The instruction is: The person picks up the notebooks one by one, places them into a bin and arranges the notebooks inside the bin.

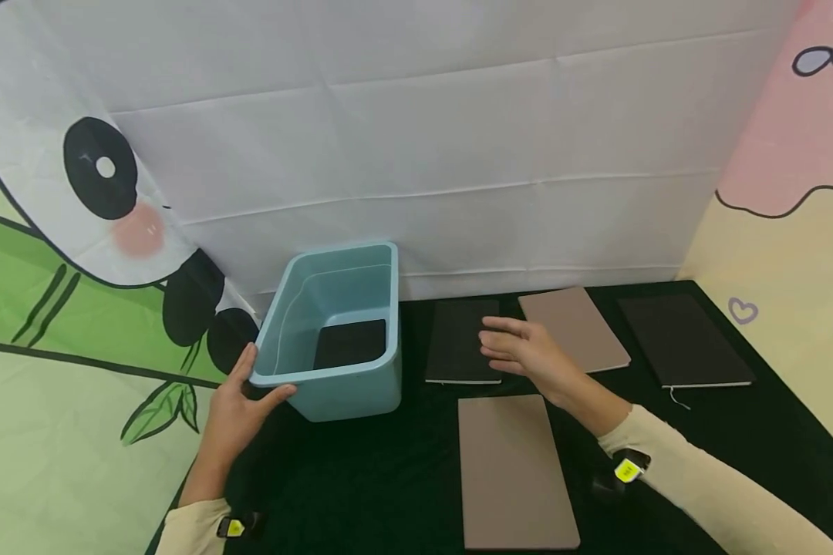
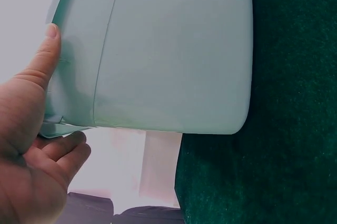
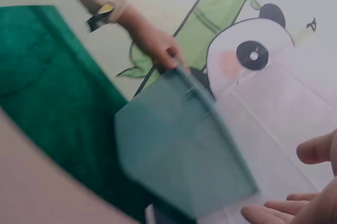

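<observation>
A light blue plastic bin (image 1: 347,393) stands on the dark green cloth with a black notebook (image 1: 350,344) lying inside. At its near left corner my left hand (image 1: 232,416) grips the rim, thumb along the front and fingers around the side, as the left wrist view (image 2: 31,145) also has it. My right hand (image 1: 527,354) holds nothing; its fingers are extended toward the bin, over the edge of a black notebook (image 1: 458,343). A beige notebook (image 1: 572,327) lies just behind that hand, and another beige notebook (image 1: 517,470) lies nearer me.
Farther right lies a black notebook (image 1: 687,339) with a ribbon hanging from its near edge. A white cloth backdrop (image 1: 423,154) rises behind the table. Panda artwork (image 1: 100,166) covers the left side, and a pink and yellow panel (image 1: 784,270) borders the right.
</observation>
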Demonstrator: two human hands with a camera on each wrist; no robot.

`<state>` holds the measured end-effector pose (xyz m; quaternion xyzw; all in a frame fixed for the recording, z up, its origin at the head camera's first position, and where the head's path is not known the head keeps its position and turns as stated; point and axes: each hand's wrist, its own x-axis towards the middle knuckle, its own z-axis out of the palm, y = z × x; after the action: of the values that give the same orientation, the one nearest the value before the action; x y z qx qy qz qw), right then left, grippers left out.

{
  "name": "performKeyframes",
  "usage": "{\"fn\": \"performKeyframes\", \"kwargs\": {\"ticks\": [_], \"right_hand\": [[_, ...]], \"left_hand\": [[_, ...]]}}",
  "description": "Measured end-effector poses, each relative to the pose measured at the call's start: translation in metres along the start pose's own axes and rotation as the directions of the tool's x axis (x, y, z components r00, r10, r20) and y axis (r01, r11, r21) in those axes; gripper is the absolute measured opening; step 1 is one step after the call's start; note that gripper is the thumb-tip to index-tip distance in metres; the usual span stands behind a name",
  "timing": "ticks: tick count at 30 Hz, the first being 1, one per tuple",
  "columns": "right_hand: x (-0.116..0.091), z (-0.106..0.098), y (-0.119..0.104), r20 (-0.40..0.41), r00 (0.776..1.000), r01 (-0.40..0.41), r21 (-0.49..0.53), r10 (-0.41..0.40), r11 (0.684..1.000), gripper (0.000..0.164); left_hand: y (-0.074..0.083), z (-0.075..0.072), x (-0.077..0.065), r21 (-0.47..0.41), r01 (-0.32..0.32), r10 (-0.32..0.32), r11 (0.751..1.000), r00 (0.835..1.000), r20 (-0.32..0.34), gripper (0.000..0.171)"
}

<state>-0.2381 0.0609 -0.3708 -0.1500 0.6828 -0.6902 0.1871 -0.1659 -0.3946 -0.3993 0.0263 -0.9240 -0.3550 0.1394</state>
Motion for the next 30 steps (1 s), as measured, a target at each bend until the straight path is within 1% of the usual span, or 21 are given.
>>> {"fn": "performKeyframes", "kwargs": {"ticks": [4, 7, 10, 12, 15, 17, 20, 26, 28, 30], "right_hand": [[-0.034, -0.015, 0.026, -0.024, 1.0, -0.01, -0.078, 0.008, 0.997, 0.065], [-0.056, -0.02, 0.042, -0.073, 0.997, -0.029, -0.142, 0.019, 0.989, 0.068], [-0.075, -0.022, 0.058, -0.129, 0.991, -0.052, -0.227, 0.023, 0.973, 0.068], [-0.086, -0.021, 0.069, -0.16, 0.987, -0.076, -0.285, 0.031, 0.955, 0.069], [-0.1, -0.018, 0.083, -0.19, 0.981, -0.107, -0.391, 0.034, 0.914, 0.072], [-0.105, -0.015, 0.09, -0.206, 0.978, -0.128, -0.464, 0.034, 0.877, 0.074], [-0.11, -0.01, 0.099, -0.226, 0.973, -0.156, -0.546, 0.034, 0.823, 0.077], [-0.113, -0.001, 0.115, -0.286, 0.955, -0.247, -0.613, 0.08, 0.751, 0.082], [-0.114, 0.001, 0.12, -0.305, 0.949, -0.269, -0.635, 0.085, 0.724, 0.083], [-0.115, 0.004, 0.123, -0.319, 0.944, -0.282, -0.651, 0.083, 0.705, 0.085]], "left_hand": [[0.001, -0.001, -0.001, 0.002, 0.014, -0.014, 1.0, 1.0, 0.007, 0.104], [0.001, -0.001, -0.002, 0.004, 0.02, -0.02, 1.0, 1.0, 0.008, 0.104], [0.002, -0.001, -0.002, 0.003, 0.016, -0.016, 1.0, 1.0, 0.007, 0.104], [0.002, 0.0, -0.002, -0.004, 0.012, -0.012, 1.0, 1.0, 0.007, 0.104], [0.002, 0.001, -0.001, -0.015, 0.004, -0.004, 1.0, 1.0, 0.006, 0.103], [0.002, 0.001, 0.0, -0.016, 0.002, -0.002, 1.0, 1.0, 0.003, 0.103], [0.001, 0.001, 0.0, -0.009, 0.003, -0.003, 1.0, 1.0, 0.003, 0.103], [0.0, 0.003, 0.0, -0.018, 0.003, -0.003, 1.0, 1.0, 0.003, 0.102], [0.001, 0.003, -0.001, -0.025, 0.003, -0.003, 1.0, 1.0, 0.005, 0.102], [0.002, 0.003, -0.001, -0.028, 0.004, -0.004, 1.0, 1.0, 0.005, 0.102]]}}
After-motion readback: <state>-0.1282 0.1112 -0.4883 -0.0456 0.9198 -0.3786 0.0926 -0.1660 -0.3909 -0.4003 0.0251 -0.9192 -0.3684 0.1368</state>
